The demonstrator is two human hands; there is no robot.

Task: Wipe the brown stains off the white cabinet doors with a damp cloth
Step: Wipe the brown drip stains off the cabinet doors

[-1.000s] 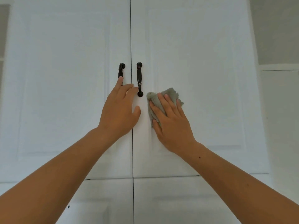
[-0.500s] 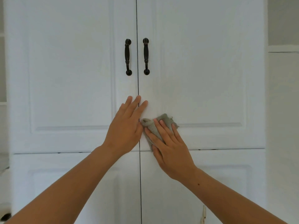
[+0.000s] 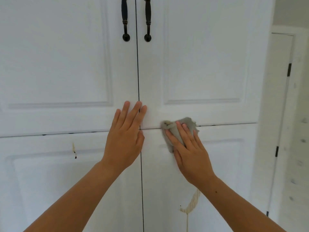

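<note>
**A:** From the head view, where is the cloth?

**B:** The grey cloth [image 3: 179, 127] is bunched flat against the white cabinet. It sits right on the horizontal seam between the upper right door [image 3: 205, 64] and the lower right door [image 3: 217, 164], a little right of the vertical gap.

**A:** And the right grip?

**B:** The right grip [image 3: 189, 153], a bare hand, lies on the cloth with straight fingers, pressing it to the doors. It's released, not clenched, and a fold of cloth shows between the fingers.

**A:** The left one?

**B:** The left grip [image 3: 125, 139] is also released, flat on the cabinet and holding nothing. The palm is on the lower left door [image 3: 41, 181]. The fingers reach over the seam onto the upper left door [image 3: 55, 56], and one fingertip crosses the vertical gap.

**A:** Any stains?

**B:** Two. A thin brown drip [image 3: 74, 150] is on the lower left door, left of the left grip and just under the seam, with a dark dot at its lower end. A wider, streaky yellow-brown smear [image 3: 192, 203] is on the lower right door beside the right forearm. A fine line runs down from it to the bottom edge of the view.

**A:** What else?

**B:** Two dark handles [image 3: 126, 19] stand upright at the top, one on each side of the gap, with their tops cut off. At far right is a white room door [image 3: 280, 97] with dark hinges.
</note>
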